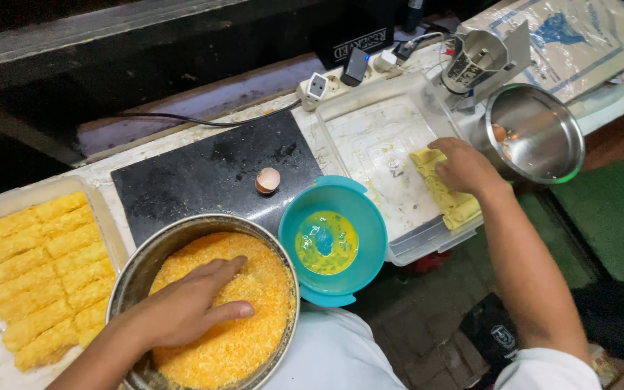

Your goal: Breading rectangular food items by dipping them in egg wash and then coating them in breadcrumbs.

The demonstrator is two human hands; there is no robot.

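Left hand [189,307] flat, fingers spread, pressing into orange breadcrumbs [243,339] in metal bowl [135,267]. Right hand [464,166] palm-down on pale rolls [453,202] in white tray [370,137], grip unclear. Between hands: teal bowl [359,209] of beaten egg. Beyond left hand: eggshell [268,180].

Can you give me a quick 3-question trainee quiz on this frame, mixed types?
1. True or false: the left hand rests in the orange breadcrumbs inside the metal bowl.
2. The right hand touches which thing? A) the teal bowl of beaten egg B) the yellow rolls in the clear tray C) the eggshell half
3. Fill in: the breaded pieces lie in rows to the ____ of the metal bowl.

Key: 1 true; 2 B; 3 left
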